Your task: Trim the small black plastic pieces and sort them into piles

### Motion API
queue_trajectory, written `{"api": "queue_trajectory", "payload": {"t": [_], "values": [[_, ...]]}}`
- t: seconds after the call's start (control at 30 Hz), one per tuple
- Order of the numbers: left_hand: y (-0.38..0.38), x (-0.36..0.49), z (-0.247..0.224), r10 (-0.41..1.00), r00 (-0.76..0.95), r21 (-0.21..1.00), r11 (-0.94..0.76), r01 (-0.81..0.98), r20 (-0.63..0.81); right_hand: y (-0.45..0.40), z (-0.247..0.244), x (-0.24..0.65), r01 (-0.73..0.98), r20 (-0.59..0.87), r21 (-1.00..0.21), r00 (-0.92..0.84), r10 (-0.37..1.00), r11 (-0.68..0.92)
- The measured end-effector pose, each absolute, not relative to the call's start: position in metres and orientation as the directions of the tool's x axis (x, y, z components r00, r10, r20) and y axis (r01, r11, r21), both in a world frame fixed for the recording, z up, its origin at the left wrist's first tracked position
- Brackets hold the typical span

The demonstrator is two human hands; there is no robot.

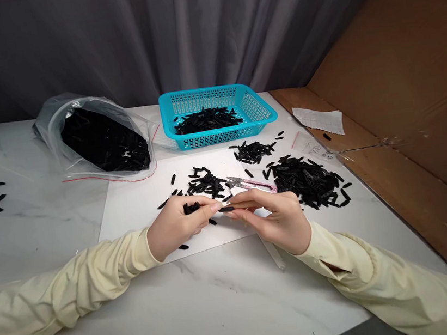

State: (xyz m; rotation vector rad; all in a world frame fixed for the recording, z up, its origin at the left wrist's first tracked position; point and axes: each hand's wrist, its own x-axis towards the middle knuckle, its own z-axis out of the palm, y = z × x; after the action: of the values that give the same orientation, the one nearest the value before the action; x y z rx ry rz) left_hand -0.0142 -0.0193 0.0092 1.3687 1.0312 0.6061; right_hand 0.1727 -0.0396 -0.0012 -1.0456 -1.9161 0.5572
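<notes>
My left hand (181, 221) is closed around a clump of small black pieces (191, 208), thumb and fingertips pinched together. Its fingertips meet those of my right hand (277, 215), and one slim black piece (226, 209) shows between them. A thin tan strip (245, 205) lies between the fingers of my right hand; its kind is unclear. Just behind the hands are pink-handled thread snips (252, 183) and a loose scatter of black pieces (206, 183) on a white sheet (130, 212). To the right lies a larger heap of black pieces (307, 178).
A blue perforated basket (219, 135) holding black pieces stands at the back. Left of it, an open clear zip bag (100, 137) spills more. A small plastic bag (313, 145) and a paper slip (318, 119) lie right, beside a cardboard wall (401, 78).
</notes>
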Motion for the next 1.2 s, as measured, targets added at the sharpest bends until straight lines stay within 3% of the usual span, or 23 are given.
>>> {"api": "queue_trajectory", "payload": {"t": [0.2,0.3,0.4,0.53,0.73,0.83,0.97,1.1,1.2], "values": [[-0.019,-0.014,0.008,0.854,0.463,0.966,0.157,0.205,-0.238,-0.04,-0.003,0.171,0.444,0.407,-0.751,-0.273,0.872,0.49],[-0.019,-0.014,0.009,0.852,0.469,0.968,0.154,0.2,-0.233,-0.039,0.002,0.173,0.467,0.45,-0.701,-0.297,0.842,0.539],[-0.018,-0.014,0.01,0.846,0.473,0.962,0.158,0.222,-0.248,-0.036,0.015,0.194,0.598,0.513,-0.545,-0.316,0.798,0.587],[-0.017,-0.014,0.009,0.835,0.487,0.958,0.148,0.245,-0.254,-0.025,0.028,0.255,0.886,0.543,-0.21,-0.246,0.803,0.413],[-0.016,-0.014,0.007,0.828,0.51,0.966,0.136,0.22,-0.233,0.0,0.037,0.294,0.932,0.417,0.164,-0.362,0.834,0.322],[-0.016,-0.013,0.008,0.82,0.521,0.965,0.135,0.225,-0.237,-0.001,0.055,0.248,0.87,0.428,0.113,-0.479,0.767,0.481],[-0.015,-0.011,0.007,0.833,0.517,0.966,0.076,0.248,-0.198,-0.013,0.068,0.169,0.621,0.202,0.06,-0.774,0.6,0.781],[-0.013,-0.011,0.001,0.851,0.503,0.975,0.046,0.219,-0.153,-0.009,0.057,0.136,0.517,-0.008,0.007,-0.856,0.517,0.856],[-0.012,-0.011,-0.002,0.832,0.539,0.98,0.022,0.199,-0.129,0.0,0.045,0.143,0.465,0.022,-0.131,-0.881,0.472,0.875]]}}
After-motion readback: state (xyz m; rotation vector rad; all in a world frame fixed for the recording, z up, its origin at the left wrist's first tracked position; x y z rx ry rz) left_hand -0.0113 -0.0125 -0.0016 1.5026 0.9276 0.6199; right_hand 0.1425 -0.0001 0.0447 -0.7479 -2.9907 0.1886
